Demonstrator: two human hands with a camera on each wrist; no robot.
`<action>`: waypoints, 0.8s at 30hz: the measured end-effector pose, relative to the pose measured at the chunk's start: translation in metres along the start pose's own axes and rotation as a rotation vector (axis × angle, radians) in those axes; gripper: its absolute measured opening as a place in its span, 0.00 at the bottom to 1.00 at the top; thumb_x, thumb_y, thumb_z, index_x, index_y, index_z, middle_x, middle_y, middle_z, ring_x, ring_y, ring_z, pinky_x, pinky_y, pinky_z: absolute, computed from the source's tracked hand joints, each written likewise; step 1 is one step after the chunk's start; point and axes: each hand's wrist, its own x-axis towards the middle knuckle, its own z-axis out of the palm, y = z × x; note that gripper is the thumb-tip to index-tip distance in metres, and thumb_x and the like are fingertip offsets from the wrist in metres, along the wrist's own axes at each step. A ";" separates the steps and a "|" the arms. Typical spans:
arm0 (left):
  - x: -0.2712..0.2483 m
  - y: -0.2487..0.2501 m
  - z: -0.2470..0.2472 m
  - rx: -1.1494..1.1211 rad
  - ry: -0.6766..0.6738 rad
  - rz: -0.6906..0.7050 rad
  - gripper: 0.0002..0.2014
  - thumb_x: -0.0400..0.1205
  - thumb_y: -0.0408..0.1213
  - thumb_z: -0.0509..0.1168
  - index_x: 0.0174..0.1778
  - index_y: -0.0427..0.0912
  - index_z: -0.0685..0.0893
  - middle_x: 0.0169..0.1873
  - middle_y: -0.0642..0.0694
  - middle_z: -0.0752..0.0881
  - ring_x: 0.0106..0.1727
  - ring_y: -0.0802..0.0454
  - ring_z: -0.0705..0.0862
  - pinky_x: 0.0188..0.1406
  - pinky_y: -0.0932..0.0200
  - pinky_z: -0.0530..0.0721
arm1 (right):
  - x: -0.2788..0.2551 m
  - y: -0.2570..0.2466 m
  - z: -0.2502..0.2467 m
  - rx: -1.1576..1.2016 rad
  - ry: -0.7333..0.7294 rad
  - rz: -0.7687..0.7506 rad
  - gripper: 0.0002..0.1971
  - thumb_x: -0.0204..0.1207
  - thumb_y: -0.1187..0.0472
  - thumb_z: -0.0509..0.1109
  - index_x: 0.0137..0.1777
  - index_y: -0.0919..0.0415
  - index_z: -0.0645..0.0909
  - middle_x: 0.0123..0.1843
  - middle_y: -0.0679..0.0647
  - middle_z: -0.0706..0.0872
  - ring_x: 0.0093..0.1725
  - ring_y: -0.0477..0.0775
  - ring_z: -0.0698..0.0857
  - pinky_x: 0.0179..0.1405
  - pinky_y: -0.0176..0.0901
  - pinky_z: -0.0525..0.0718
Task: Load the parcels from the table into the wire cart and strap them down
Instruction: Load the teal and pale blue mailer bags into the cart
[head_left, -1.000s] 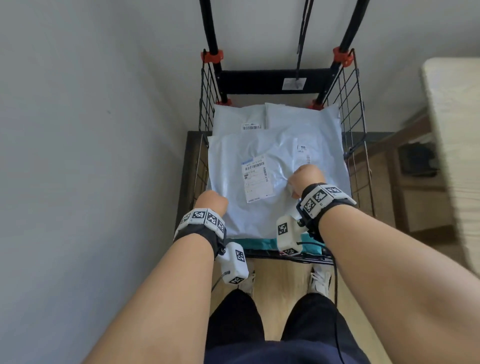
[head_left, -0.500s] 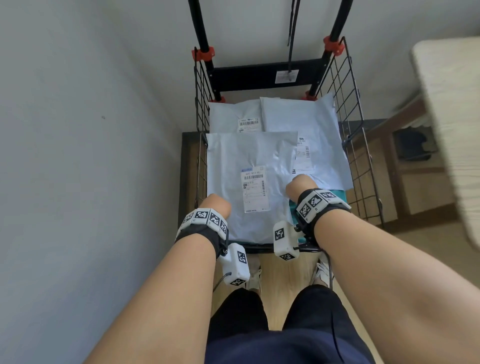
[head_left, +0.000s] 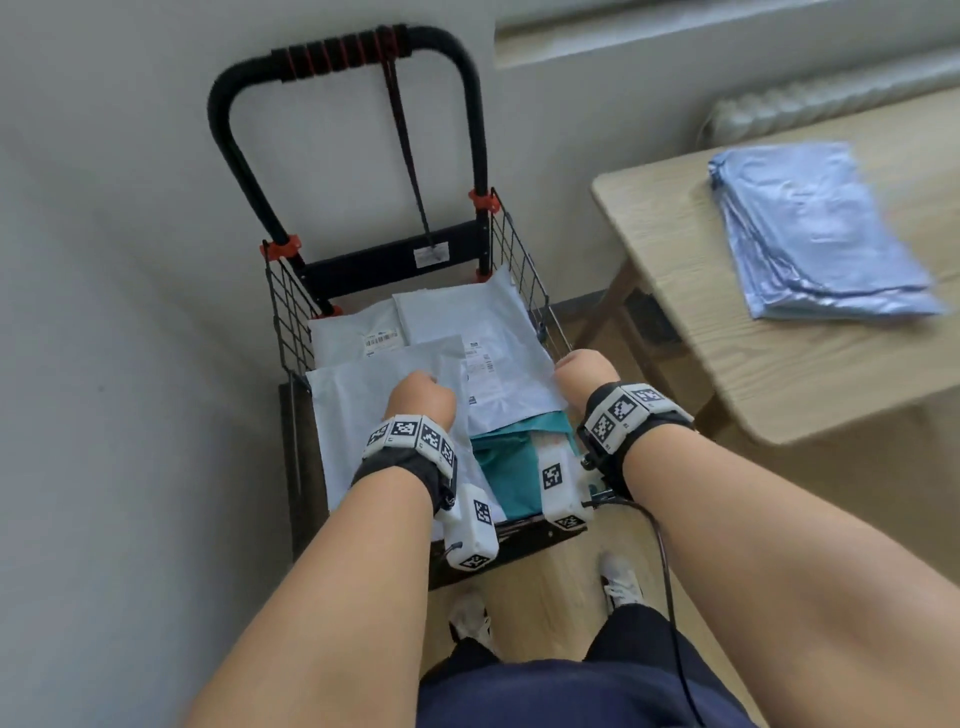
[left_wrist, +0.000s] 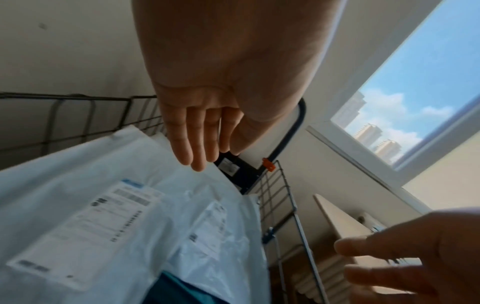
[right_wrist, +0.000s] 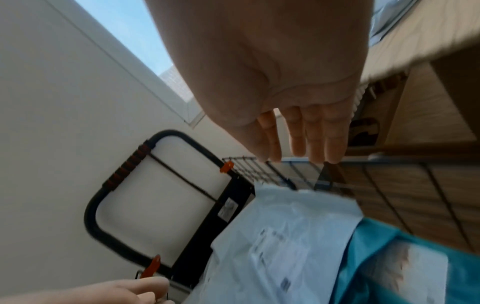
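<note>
roughly from big to small. wooden table (head_left: 737, 332) at right, one corner toward the wire cart (head_left: 524, 270), which stands against the pale wall (head_left: 104, 260). cart has mesh sides, a black loop handle (head_left: 363, 49) with a red-banded grip, and orange clips where the handle meets the basket. a dark strap (head_left: 408, 150) hangs from the grip down to the black back panel.

on the table: a stack of pale blue parcels (head_left: 810, 228), lying flat, well apart from both hands.

in the cart: several white mailer parcels (head_left: 498, 332) with printed labels, overlapping one another, and a teal parcel (head_left: 511, 467) partly under them at the near end (its near edge is hidden behind the wrist cameras).

left hand (head_left: 421, 397) over the front white mailer (head_left: 358, 415); the left wrist view shows fingers (left_wrist: 194, 139) straight and together, nothing held, tips just above the plastic, contact not clear. right hand (head_left: 587, 371) above the cart's right side, near the mesh; the right wrist view shows fingers (right_wrist: 314, 139) extended and loosely spread, palm free, gripping nothing.

small things: white marker blocks at each wrist, black wristbands, white shoes (head_left: 618, 579) on the wood floor below.
</note>
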 end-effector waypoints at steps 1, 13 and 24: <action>-0.005 0.017 0.006 -0.001 0.008 0.033 0.21 0.84 0.30 0.55 0.73 0.41 0.77 0.72 0.41 0.78 0.71 0.40 0.77 0.67 0.54 0.75 | 0.000 0.009 -0.016 0.048 0.010 0.006 0.16 0.82 0.66 0.58 0.63 0.68 0.83 0.64 0.61 0.85 0.60 0.62 0.83 0.56 0.44 0.81; -0.066 0.244 0.131 -0.076 -0.030 0.232 0.22 0.82 0.29 0.54 0.71 0.46 0.79 0.69 0.44 0.80 0.66 0.43 0.80 0.61 0.55 0.79 | 0.035 0.178 -0.220 0.154 0.262 0.007 0.17 0.81 0.66 0.59 0.68 0.66 0.80 0.69 0.61 0.82 0.68 0.59 0.81 0.63 0.44 0.79; -0.079 0.349 0.210 -0.007 -0.157 0.247 0.23 0.82 0.30 0.54 0.73 0.47 0.77 0.69 0.45 0.80 0.67 0.44 0.80 0.65 0.52 0.79 | 0.077 0.280 -0.318 0.115 0.268 0.079 0.18 0.81 0.65 0.61 0.69 0.69 0.79 0.67 0.65 0.82 0.68 0.64 0.80 0.66 0.49 0.78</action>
